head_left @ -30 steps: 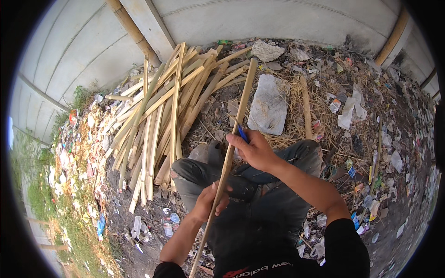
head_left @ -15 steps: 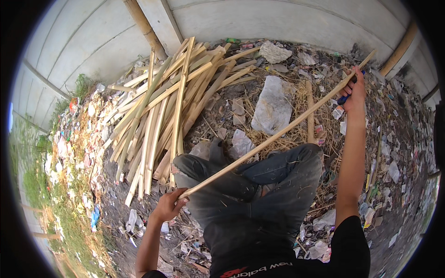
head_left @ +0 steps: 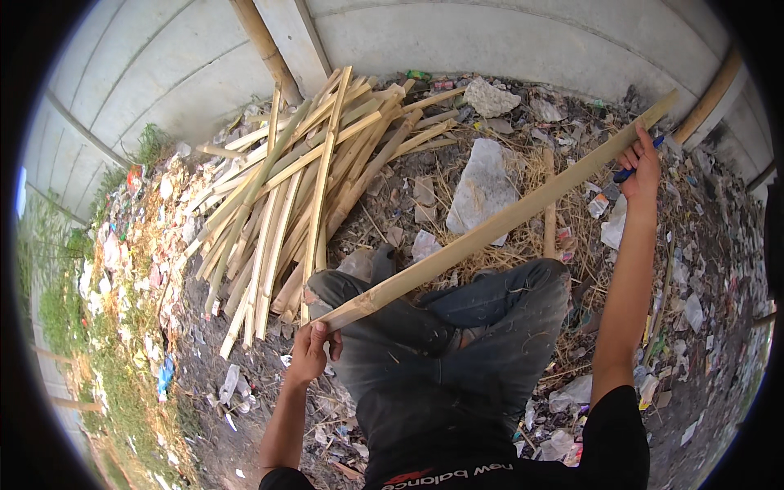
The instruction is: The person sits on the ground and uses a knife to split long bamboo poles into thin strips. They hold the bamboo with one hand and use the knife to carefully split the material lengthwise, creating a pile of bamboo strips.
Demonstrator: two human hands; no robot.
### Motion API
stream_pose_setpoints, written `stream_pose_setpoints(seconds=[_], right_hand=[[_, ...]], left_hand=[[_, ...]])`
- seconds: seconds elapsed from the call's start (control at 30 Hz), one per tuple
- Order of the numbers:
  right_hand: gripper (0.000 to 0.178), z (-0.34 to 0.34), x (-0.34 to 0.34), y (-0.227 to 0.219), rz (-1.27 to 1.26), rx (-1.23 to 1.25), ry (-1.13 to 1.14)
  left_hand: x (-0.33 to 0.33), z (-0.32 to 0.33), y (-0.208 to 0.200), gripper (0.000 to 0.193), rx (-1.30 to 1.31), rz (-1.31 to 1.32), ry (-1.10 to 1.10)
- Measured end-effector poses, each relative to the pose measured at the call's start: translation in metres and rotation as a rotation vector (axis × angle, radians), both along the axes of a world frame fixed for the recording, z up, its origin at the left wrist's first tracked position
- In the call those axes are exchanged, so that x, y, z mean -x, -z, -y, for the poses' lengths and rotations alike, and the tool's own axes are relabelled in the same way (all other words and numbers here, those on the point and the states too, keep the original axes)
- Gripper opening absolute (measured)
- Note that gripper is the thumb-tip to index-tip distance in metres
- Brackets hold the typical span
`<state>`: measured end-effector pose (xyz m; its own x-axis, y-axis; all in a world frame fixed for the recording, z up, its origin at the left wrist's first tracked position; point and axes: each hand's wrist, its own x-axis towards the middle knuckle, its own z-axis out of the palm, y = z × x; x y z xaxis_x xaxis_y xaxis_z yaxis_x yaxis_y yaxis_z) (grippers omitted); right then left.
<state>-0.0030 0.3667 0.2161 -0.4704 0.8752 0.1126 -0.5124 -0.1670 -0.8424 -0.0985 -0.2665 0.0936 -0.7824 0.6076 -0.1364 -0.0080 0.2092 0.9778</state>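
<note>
A long split bamboo strip (head_left: pixel 490 219) slants across my lap, its broad flat face turned toward me. Its near left end is pinched between the thumb and fingers of my left hand (head_left: pixel 309 353). Close to the far right end, the fingers of my right hand (head_left: pixel 640 167) press against the strip's lower edge. That hand is also closed round a blue-handled tool (head_left: pixel 625 175); most of it is hidden by the fingers, so its kind does not show. My crossed legs in dark jeans (head_left: pixel 490 318) lie under the strip.
A heap of bamboo strips (head_left: pixel 286 192) lies ahead on the left. Beyond my legs are a pale stone slab (head_left: pixel 482 186), a rough rock (head_left: pixel 491 97) and a short bamboo piece (head_left: pixel 550 204) on straw. Litter covers the ground. A concrete wall (head_left: pixel 506 41) stands behind.
The strip has been rolled about its length, from narrow edge to broad face. My left hand has turned and shifted slightly right; my right hand has moved slightly right and loosened its wrap.
</note>
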Motion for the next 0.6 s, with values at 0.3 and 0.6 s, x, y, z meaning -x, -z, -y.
stream_pose_setpoints(seconds=[0.3, 0.6], right_hand=[[0.043, 0.082, 0.017, 0.011, 0.174, -0.055, -0.222], [0.041, 0.199, 0.040, 0.024, 0.199, -0.174, -0.497]], left_hand=[[-0.032, -0.093, -0.019, 0.041, 0.123, -0.802, 0.060], [-0.044, -0.152, -0.054, 0.058, -0.123, -0.985, 0.057]])
